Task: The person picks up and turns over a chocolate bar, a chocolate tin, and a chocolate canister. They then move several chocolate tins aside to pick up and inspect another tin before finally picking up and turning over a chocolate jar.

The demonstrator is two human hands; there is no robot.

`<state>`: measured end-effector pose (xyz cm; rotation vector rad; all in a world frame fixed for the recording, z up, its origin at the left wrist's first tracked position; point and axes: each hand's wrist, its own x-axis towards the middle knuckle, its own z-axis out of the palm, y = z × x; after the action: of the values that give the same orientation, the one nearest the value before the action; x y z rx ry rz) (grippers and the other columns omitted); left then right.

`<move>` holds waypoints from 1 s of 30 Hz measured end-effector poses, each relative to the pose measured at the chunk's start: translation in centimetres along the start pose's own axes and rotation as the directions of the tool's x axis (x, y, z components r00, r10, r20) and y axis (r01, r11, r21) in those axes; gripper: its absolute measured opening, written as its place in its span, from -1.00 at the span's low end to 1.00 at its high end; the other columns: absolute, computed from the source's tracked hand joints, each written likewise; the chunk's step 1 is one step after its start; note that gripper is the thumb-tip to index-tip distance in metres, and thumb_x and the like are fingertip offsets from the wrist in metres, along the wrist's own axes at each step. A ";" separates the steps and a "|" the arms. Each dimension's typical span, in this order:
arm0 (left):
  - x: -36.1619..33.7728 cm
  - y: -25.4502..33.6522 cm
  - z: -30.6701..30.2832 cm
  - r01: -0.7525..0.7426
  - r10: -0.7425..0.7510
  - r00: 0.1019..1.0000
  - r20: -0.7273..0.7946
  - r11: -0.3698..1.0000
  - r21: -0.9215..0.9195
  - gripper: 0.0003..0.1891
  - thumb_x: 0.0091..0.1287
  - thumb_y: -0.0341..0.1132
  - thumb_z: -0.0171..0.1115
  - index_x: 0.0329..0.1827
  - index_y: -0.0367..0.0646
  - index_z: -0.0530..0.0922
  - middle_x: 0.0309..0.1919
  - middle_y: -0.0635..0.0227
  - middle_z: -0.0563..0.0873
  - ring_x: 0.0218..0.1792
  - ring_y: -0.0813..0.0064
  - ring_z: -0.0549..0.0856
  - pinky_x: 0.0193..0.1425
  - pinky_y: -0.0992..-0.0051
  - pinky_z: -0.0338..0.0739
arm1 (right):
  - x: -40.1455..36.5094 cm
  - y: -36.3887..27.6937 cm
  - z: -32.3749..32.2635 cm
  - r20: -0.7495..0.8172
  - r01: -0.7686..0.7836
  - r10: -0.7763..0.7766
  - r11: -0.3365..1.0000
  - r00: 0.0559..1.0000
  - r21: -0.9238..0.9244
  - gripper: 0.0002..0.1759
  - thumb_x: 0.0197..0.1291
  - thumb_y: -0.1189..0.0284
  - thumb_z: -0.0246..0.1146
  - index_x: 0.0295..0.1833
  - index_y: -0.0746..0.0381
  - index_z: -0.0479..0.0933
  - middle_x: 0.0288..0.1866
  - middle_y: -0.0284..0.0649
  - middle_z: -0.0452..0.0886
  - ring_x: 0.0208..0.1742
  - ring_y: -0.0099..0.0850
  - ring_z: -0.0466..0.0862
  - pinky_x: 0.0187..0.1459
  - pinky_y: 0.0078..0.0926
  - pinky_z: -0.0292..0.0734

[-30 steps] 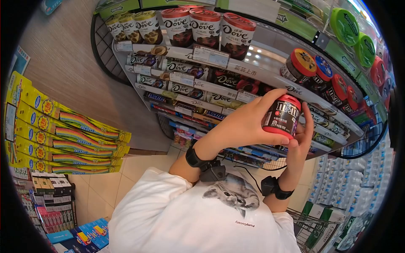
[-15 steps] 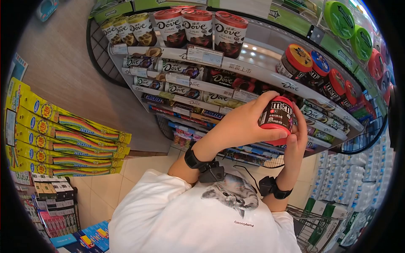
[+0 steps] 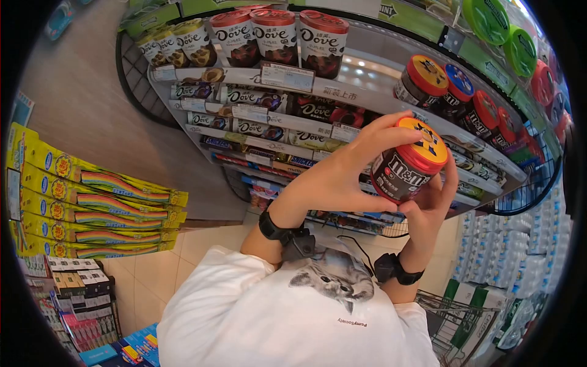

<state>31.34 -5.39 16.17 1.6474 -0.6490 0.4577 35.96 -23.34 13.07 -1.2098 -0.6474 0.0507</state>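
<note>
A brown M&M's tub (image 3: 398,174) with a red rim and a yellow picture lid is held up in front of the shelf, its lid tilted towards me. My left hand (image 3: 358,162) wraps it from the left, fingers at the lid's edge and thumb near the base. From the right and below, my right hand (image 3: 434,205) closes round the lower side, with some fingers hidden behind it. Similar tubs (image 3: 425,79) with yellow, blue and red lids stand on the shelf behind, to the right.
Dove cups (image 3: 324,46) line the top shelf, with Dove and Snickers bars on the tiers below. Yellow rainbow candy packs (image 3: 92,202) hang at left. A wire cart (image 3: 458,324) stands at lower right, near wrapped bottles (image 3: 501,257).
The M&M's tub has turned in my hands so that its yellow lid now shows. My left fingers have shifted up to the lid's edge. The view has moved slightly.
</note>
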 end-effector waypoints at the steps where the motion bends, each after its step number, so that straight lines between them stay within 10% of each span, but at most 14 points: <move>1: -0.1 -0.1 0.0 -0.001 0.001 1.000 0.003 1.000 -0.006 -0.06 -0.13 -0.43 0.56 0.38 0.03 0.23 0.45 -0.05 0.05 0.43 0.10 0.20 0.33 0.23 0.33 | 0.0 0.1 0.0 0.012 -0.017 0.017 1.000 1.000 -0.006 0.27 -0.32 0.16 0.59 0.46 0.22 -0.04 0.31 0.02 0.38 0.30 -0.22 0.43 0.22 -0.29 0.38; 10: -0.4 -0.1 0.3 0.202 -0.199 0.975 -0.096 0.979 0.020 0.05 -0.19 -0.17 0.61 0.44 0.05 0.19 0.22 0.24 0.32 0.06 0.36 0.50 0.04 0.40 0.54 | 0.3 -0.3 0.6 -0.015 -0.108 0.108 0.993 0.994 -0.043 0.29 -0.31 -0.12 0.53 0.44 0.29 0.03 0.24 0.04 0.43 0.21 -0.24 0.51 0.18 -0.31 0.42; 30: -0.3 -0.7 0.5 0.154 -0.169 0.984 -0.056 0.966 -0.206 0.12 -0.24 -0.27 0.65 0.44 -0.02 0.11 0.36 0.25 0.24 0.24 0.29 0.48 0.22 0.29 0.49 | 0.1 -0.3 0.3 -0.044 0.169 -0.178 0.971 0.983 -0.169 0.38 -0.44 0.00 0.61 0.45 0.26 -0.05 0.00 -0.09 0.53 0.00 -0.35 0.58 -0.04 -0.43 0.47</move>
<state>31.57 -5.73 15.34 1.4713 -0.4849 0.3218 35.79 -23.15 13.41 -1.3036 -0.7136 -0.1884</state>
